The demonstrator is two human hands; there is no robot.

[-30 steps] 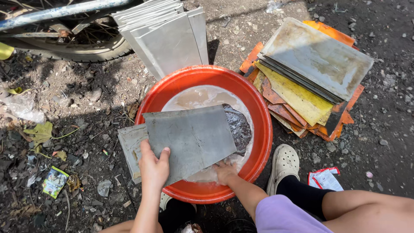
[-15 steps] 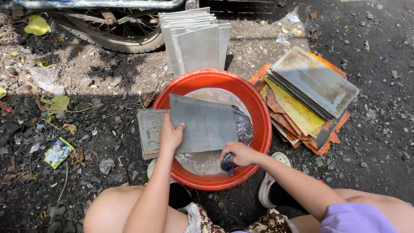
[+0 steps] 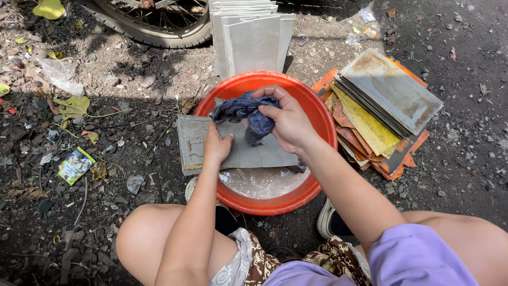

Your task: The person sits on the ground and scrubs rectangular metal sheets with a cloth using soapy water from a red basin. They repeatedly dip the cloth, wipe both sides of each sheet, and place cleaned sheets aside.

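A grey tile (image 3: 248,151) lies across the red basin (image 3: 317,114), over murky water. My left hand (image 3: 216,148) presses flat on the tile's left part, holding it down. My right hand (image 3: 288,121) is raised above the tile, shut on a wet dark blue rag (image 3: 244,110) that hangs and touches the tile. A second tile (image 3: 189,145) sits underneath, jutting out over the basin's left rim.
A pile of dirty tiles, grey, yellow and orange (image 3: 381,106), lies right of the basin. Clean grey tiles (image 3: 251,39) lean upright behind it, next to a wheel (image 3: 153,24). Dirt, stones, leaves and litter surround me; my knees are below the basin.
My right hand lifted the rag out of the water at the basin's near rim and brought it up over the tile. My left hand stayed pressed on the tile.
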